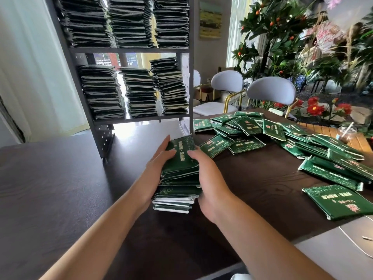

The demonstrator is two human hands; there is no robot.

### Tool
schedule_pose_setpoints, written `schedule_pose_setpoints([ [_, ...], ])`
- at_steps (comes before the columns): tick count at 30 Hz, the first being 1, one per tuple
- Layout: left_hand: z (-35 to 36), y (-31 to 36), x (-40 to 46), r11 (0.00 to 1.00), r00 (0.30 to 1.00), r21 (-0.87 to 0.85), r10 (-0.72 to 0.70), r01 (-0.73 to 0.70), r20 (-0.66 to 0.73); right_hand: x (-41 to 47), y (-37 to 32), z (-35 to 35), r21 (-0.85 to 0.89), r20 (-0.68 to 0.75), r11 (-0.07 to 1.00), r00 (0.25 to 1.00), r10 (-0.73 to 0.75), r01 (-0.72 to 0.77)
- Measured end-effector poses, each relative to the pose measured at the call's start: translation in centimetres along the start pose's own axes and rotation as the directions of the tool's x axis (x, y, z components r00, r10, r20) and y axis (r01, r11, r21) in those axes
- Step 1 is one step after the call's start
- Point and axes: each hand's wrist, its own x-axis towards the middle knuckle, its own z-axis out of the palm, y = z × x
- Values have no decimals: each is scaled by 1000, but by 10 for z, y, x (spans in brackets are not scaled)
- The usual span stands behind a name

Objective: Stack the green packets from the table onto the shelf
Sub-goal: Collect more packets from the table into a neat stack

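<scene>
Both hands gripping a stack of green packets [178, 174] on the table [60, 178].
Left hand [156, 166] and right hand [210, 178] clasp its sides, fingers curled around it.

Two pale chairs [270, 90] with gold legs stand beyond the far edge of the table. Behind them rises a leafy tree [276, 23] bearing small orange fruits, with red flowers [314, 108] lower down. A plastic cup [345, 134] with a straw sits on a wooden slatted surface. A painting [210, 20] hangs on the wall, and a white curtain [30, 67] hangs at left.
</scene>
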Motion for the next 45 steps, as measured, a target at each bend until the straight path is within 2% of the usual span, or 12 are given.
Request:
schedule_pose_setpoints([
  [8, -7, -8, 4, 1000, 998, 25, 4, -2, -69, 21, -11, -9, -308, -34, 951, 999, 10, -20],
  [14, -5, -12, 4, 1000, 993, -3, 7, -8, -122, 53, -29, -25, -592, -129, 802, 973, -189, 77],
  [17, -4, -12, 5, 1000, 994, -9, 16, -17, -110, 78, -26, -41, -878, -60, 460, 925, -376, 130],
  [19, -5, -12, 5, 1000, 994, -10, 23, -24, -109, 92, -20, -49, -965, 17, 231, 907, -421, 125],
  [22, -6, -14, 7, 1000, 993, -17, 18, -20, -117, 100, -12, -54, -998, 60, -41, 962, -266, 51],
  [24, -7, -14, 7, 1000, 992, -6, 15, -15, -127, 99, -10, -52, -991, 19, -131, 994, -111, 5],
  [26, -7, -14, 8, 1000, 991, -2, 11, -12, -133, 97, -9, -50, -980, 2, -199, 998, -66, -12],
  [29, -7, -14, 7, 1000, 991, 23, 13, -10, -136, 88, -11, -46, -972, 3, -233, 993, -120, -25],
  [34, -6, -14, 7, 1000, 992, 16, 22, -20, -125, 71, -13, -42, -965, 95, -260, 938, -332, 6],
  [37, -7, -14, 6, 999, 991, 33, 24, -20, -130, 77, -9, -48, -970, 69, -243, 947, -313, -9],
  [40, -9, -17, 5, 999, 989, 36, 22, -17, -144, 81, -8, -55, -988, 18, -153, 968, -251, -22],
  [45, -9, -18, 5, 998, 987, 53, 40, -32, -154, 77, -9, -54, -968, 70, -249, 947, -313, -11],
])
